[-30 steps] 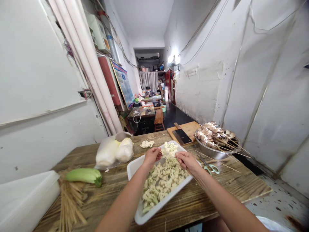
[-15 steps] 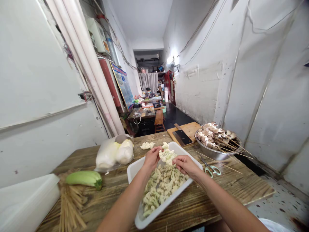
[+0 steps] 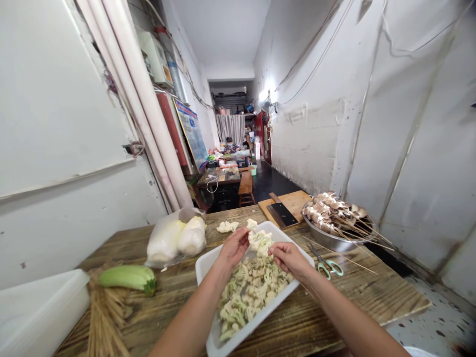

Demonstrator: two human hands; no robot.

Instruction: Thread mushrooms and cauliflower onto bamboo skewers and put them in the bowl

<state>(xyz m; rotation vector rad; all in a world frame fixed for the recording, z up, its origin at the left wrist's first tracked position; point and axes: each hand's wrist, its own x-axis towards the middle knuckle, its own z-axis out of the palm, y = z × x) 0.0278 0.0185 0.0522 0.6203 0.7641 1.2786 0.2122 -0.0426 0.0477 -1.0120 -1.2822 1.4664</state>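
My right hand pinches the near end of a cauliflower skewer, a row of pale florets held above the tray. A thin stick end shows faintly below that hand. My left hand is beside the far end of the row, fingers slightly apart and bent, holding nothing that I can see. Beneath both hands is a white plastic tray, tilted across the table and full of loose cauliflower florets. One more cauliflower piece lies on the wood behind the tray.
Right of the tray lie scissors and loose skewers, near a metal bowl of skewered mushrooms. A cleaver rests on a cutting board. To the left are bagged white vegetables, a green gourd, bamboo sticks and a white bin.
My left hand has loosened from the florets and its fingers have spread a little. My right hand keeps its pinch on the skewer. The view has shifted slightly.
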